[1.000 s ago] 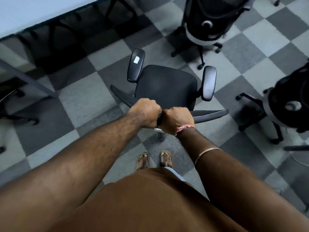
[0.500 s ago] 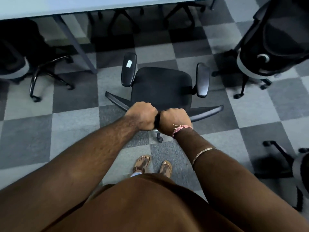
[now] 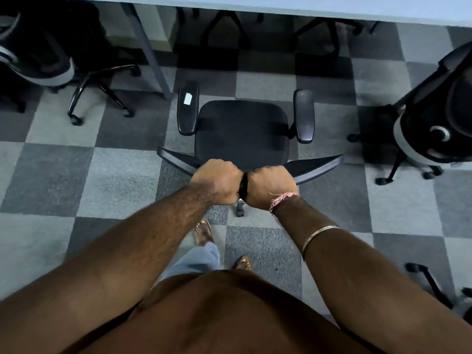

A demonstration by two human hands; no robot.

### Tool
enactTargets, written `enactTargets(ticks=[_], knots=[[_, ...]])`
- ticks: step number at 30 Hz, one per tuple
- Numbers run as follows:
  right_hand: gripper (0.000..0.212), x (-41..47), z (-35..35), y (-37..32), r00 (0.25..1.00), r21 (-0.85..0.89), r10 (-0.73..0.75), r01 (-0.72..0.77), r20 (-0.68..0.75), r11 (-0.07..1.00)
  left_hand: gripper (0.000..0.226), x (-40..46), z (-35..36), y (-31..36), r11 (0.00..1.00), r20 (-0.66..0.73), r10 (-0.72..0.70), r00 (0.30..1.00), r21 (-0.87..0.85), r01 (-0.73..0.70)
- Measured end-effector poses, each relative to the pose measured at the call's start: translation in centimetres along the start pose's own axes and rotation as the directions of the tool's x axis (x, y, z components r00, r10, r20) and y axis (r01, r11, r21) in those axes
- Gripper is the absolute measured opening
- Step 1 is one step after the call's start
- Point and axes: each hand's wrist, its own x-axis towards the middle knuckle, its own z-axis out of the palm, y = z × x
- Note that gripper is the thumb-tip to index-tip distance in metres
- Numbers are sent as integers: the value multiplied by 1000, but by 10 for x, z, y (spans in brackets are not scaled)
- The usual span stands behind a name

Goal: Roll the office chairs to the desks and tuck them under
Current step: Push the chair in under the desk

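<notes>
A black office chair with two padded armrests stands in front of me, its seat facing the desk that runs along the top of the view. My left hand and my right hand sit side by side, both closed on the top edge of the chair's backrest. The seat's front edge is a short way from the desk edge. One caster shows below my hands; the rest of the chair's base is hidden.
A grey desk leg slants down just left of the chair. Another chair is at the left by the desk, one more stands at the right, and a chair base shows at lower right. The floor is checkered carpet.
The chair has turned square to the desk and rolled closer to it. I have stepped forward with it, one foot ahead. Both hands keep the same grip on the backrest.
</notes>
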Motion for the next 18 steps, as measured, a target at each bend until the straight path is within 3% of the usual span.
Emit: enactTargets(ticks=[18], knots=[[28, 247, -34, 66, 998, -94, 3, 2, 57, 996, 17, 165, -56, -182, 998, -36, -48, 998, -46, 47]])
